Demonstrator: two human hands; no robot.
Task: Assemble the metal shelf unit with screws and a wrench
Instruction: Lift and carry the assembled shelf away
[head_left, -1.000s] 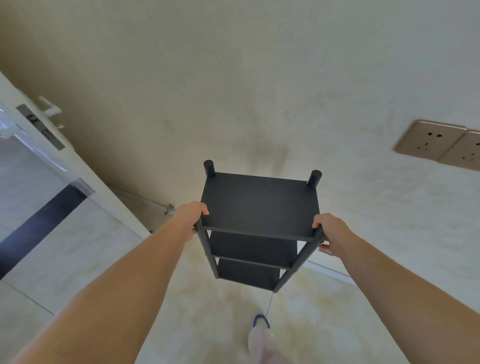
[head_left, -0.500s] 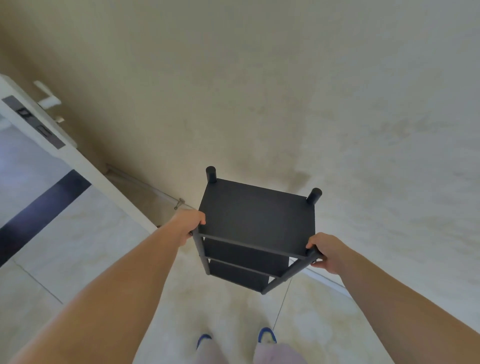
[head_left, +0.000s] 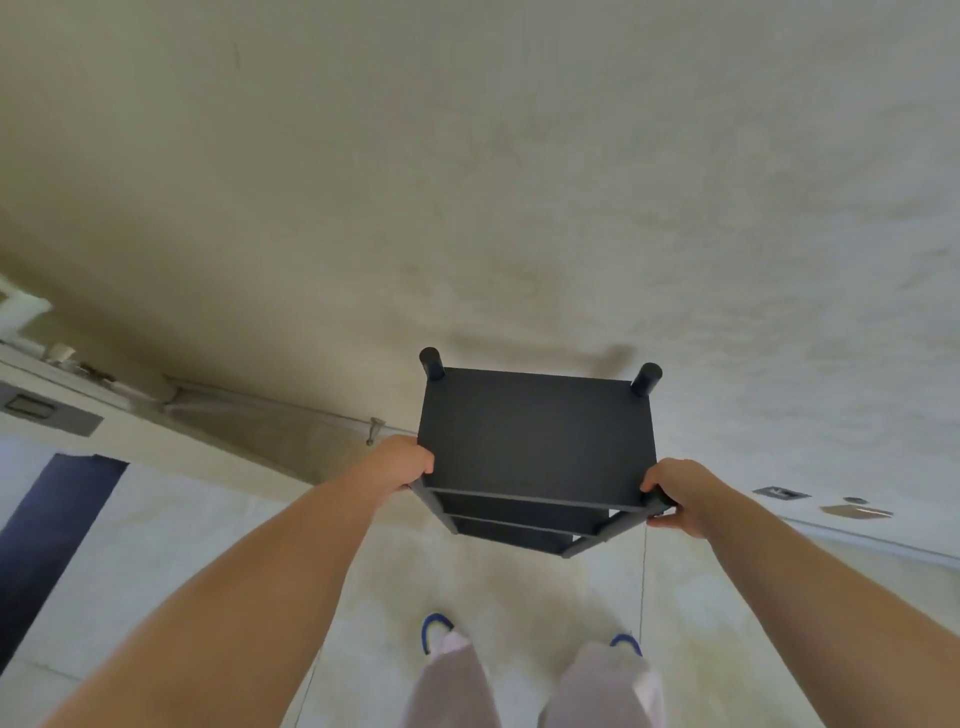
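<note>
A black metal shelf unit (head_left: 535, 431) stands upright in the middle of the view, close to a pale wall (head_left: 467, 182). Its flat top shelf faces up, and two lower shelves show under it. Two round post tops stick up at the far corners, one at 11 o'clock (head_left: 431, 362) and one at 1 o'clock (head_left: 645, 378) of the top shelf.

The left hand (head_left: 397, 465) grips the near left corner post, at 8 o'clock of the top shelf, with its fingers curled around it. The right hand (head_left: 680, 493) grips the near right corner post, at 4 o'clock, with fingers wrapped over the post and the thumb below.

Both bare arms reach out from the bottom corners. At 6 o'clock, two legs in light trousers (head_left: 452, 686) and two shoes with blue tips (head_left: 435, 626) stand on a pale tiled floor (head_left: 182, 545). A white door (head_left: 67, 415) shows at 9 o'clock, a bit blurry. Some small flat things lie on the floor at 3 o'clock, too small to tell.
</note>
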